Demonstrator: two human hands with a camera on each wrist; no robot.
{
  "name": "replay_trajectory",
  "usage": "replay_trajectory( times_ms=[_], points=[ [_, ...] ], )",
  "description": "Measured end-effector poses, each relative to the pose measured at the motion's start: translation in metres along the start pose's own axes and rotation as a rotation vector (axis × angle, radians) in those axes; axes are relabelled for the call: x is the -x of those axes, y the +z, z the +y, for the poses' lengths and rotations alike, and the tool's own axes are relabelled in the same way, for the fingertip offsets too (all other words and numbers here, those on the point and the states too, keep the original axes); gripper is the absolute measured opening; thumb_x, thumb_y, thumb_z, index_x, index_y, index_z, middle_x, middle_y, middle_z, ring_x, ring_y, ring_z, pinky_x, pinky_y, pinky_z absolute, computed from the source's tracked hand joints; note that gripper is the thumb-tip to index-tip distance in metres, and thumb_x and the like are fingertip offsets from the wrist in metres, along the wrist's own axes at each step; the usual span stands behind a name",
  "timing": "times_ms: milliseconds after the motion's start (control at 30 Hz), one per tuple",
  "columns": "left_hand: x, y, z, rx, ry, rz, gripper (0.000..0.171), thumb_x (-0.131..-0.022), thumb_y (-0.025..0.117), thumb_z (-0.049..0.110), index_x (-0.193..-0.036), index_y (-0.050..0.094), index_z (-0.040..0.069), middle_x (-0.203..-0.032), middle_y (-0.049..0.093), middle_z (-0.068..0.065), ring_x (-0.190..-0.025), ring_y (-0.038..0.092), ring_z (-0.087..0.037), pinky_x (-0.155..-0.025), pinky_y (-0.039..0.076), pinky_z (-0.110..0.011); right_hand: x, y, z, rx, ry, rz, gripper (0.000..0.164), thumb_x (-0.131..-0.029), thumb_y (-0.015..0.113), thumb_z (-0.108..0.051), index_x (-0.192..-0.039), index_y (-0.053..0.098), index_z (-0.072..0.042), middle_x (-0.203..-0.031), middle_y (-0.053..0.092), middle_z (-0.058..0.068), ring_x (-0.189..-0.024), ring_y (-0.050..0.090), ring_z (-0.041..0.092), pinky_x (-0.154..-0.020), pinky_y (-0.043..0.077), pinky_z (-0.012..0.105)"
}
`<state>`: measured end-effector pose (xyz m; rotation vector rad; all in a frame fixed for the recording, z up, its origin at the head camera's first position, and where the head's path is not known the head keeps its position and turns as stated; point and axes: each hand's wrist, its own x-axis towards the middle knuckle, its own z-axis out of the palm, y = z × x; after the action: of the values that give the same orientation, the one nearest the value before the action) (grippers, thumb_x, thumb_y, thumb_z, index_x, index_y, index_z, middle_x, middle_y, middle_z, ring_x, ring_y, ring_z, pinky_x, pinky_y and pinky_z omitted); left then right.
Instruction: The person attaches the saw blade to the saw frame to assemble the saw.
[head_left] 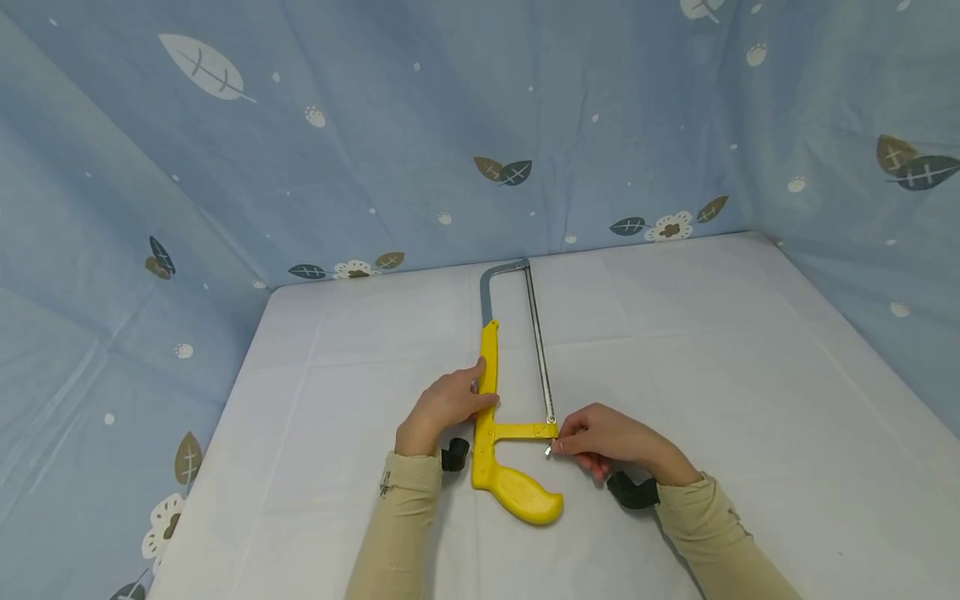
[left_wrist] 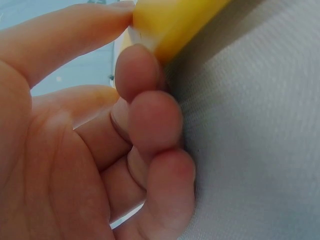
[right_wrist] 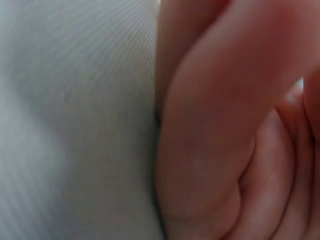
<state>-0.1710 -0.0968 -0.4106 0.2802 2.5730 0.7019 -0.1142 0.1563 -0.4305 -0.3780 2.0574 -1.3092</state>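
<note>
A hacksaw [head_left: 483, 454] with a yellow handle and a grey front frame lies flat on the white-covered table. Its thin blade [head_left: 539, 350] runs along the right side, from the grey tip to the yellow crossbar. My left hand [head_left: 444, 402] grips the yellow frame above the crossbar, thumb on one side and fingers on the other. In the left wrist view the yellow frame [left_wrist: 175, 25] shows between thumb and fingertips. At the crossbar's right end, my right hand [head_left: 615, 437] pinches the small metal wing nut [head_left: 548, 452]. The right wrist view shows only curled fingers [right_wrist: 210, 115] close against the cloth.
White cloth [head_left: 360, 350] covers the table. A blue leaf-patterned curtain [head_left: 420, 125] hangs along the back and both sides, and the saw's grey tip lies close to the back edge. Black wrist mounts [head_left: 632, 491] sit by both wrists.
</note>
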Motion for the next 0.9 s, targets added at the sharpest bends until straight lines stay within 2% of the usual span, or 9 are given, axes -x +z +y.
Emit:
replay_trajectory(
  times_ms=[333,900],
  points=[
    [0.0007,-0.0008,0.0003,0.000,-0.010,-0.006,0.073,-0.084,0.058,0.041,-0.143,0.021,0.019,-0.059,0.054,-0.002,-0.051,0.049,-0.015,-0.056,0.036,-0.028,-0.0014,-0.0001,0.0018,-0.013,0.011,0.009,0.032,-0.079,0.066,-0.033,-0.078,0.058,-0.002,-0.050,0.047,0.002,-0.037,0.047,0.014,-0.038,0.039,0.024],
    [0.0014,0.0000,0.0001,0.017,-0.004,-0.002,0.073,-0.084,0.058,0.041,-0.143,0.021,0.019,-0.058,0.052,-0.001,-0.049,0.046,-0.015,-0.053,0.035,-0.028,0.0004,-0.0009,0.0008,-0.004,0.009,0.007,0.032,-0.080,0.065,-0.033,-0.073,0.063,-0.002,-0.048,0.047,0.003,-0.037,0.047,0.014,-0.038,0.039,0.023]
  ],
)
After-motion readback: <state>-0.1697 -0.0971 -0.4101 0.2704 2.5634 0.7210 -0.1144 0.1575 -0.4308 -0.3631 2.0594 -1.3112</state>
